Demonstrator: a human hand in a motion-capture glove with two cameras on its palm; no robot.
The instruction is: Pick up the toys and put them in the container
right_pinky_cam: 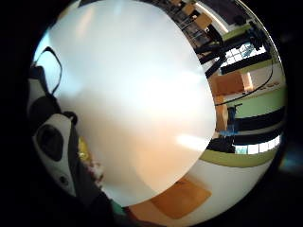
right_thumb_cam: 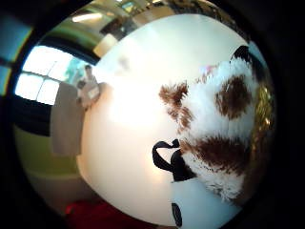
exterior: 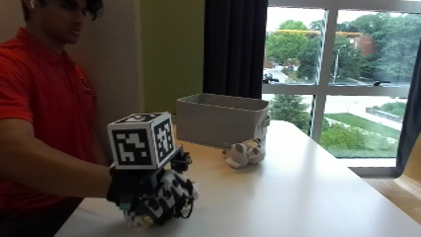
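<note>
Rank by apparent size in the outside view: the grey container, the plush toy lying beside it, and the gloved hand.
1. Grey container, though farthest back.
2. Gloved right hand; nearness to the camera enlarges it.
3. Plush toy beside the container.

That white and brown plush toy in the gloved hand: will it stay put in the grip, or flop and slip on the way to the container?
The plush toy looks furry and soft, so it probably squashes under the right hand rather than slipping. It is likely light for its size. It may sag, so lower it well inside the grey container.
</note>
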